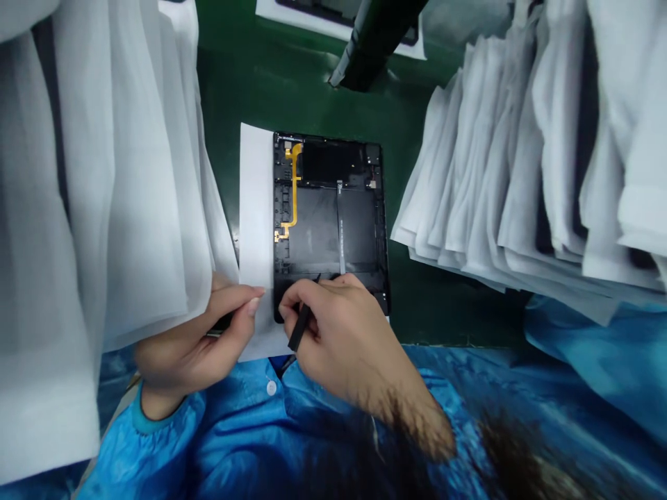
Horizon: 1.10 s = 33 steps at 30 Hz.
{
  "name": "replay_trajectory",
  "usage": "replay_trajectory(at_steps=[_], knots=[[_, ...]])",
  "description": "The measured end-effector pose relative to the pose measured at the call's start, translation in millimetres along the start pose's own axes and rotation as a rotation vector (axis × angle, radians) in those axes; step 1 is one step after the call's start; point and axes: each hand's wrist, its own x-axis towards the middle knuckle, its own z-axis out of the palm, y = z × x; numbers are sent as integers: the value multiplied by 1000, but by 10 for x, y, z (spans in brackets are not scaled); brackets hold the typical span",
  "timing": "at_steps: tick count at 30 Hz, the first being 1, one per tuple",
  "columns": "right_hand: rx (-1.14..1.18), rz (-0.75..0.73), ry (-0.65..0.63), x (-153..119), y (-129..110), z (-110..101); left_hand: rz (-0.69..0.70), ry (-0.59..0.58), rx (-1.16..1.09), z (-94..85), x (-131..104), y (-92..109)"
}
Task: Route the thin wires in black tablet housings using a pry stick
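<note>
An opened black tablet-like device (pixel 317 229) lies on a white sheet (pixel 256 208), its inside facing up. An orange flex cable (pixel 294 187) runs down its left side, and a thin grey strip (pixel 341 229) crosses its middle. My right hand (pixel 341 326) rests over the device's lower edge, fingers wrapped round a thin black tool (pixel 299 326). My left hand (pixel 216 333) is just left of the device, above the sheet, with thumb and forefinger pinched together. Whatever the left fingertips hold, if anything, is too small to make out.
White cloth-like sleeves hang in rows at the left (pixel 135 173) and right (pixel 479 167). A dark post (pixel 372 48) rises from the green table (pixel 234 83) behind the device. Another device on white sheeting (pixel 313 22) lies at the far edge.
</note>
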Motion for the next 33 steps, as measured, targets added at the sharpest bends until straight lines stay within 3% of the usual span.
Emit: replay_trajectory(at_steps=[2, 5, 11, 15, 17, 22, 25, 29, 33], knots=[[-18, 12, -36, 25, -16, -45, 24, -76, 25, -63, -12, -59], [-24, 47, -94, 61, -46, -110, -58, -151, 2, -110, -45, -88], [-30, 92, -107, 109, -75, -156, -374, 32, -66, -5, -53, 182], [-23, 69, -76, 106, -50, -144, -418, 40, -139, 7, -5, 278], [4, 64, -80, 105, -39, -148, -482, -6, -152, -29, 21, 296], [53, 87, -88, 107, -20, -164, -849, -161, -205, -112, 55, 386], [87, 46, -63, 83, 14, -131, -994, -291, -281, -83, 47, 385], [132, -17, 39, 14, 86, -19, -1090, -511, -380, 1, 79, 299], [156, -83, 179, -61, 158, 120, -1071, -524, -455, 35, 180, 287]])
